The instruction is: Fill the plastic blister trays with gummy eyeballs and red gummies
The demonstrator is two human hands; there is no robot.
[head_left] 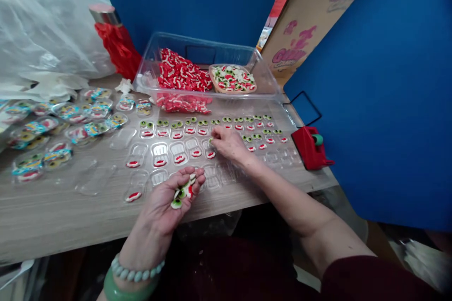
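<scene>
My left hand [169, 200] is cupped palm up at the table's front edge, its fingers curled around several green and white eye-shaped gummy candies [181, 194]. My right hand [228, 143] rests on a clear plastic blister tray [215, 176], fingertips pinched on a small green candy [211, 140] over one pocket. The tray's far pockets hold green eye candies [176, 124] and red lip candies [177, 135]; nearer pockets hold only red lips or nothing.
A clear bin [151, 63] at the back holds red candies [180, 75] and a dish of mixed candies [232, 78]. Sealed packs [67, 117] lie at left, a red tape dispenser [310, 147] at right. Blue panels and a cardboard box [318, 14] surround the table.
</scene>
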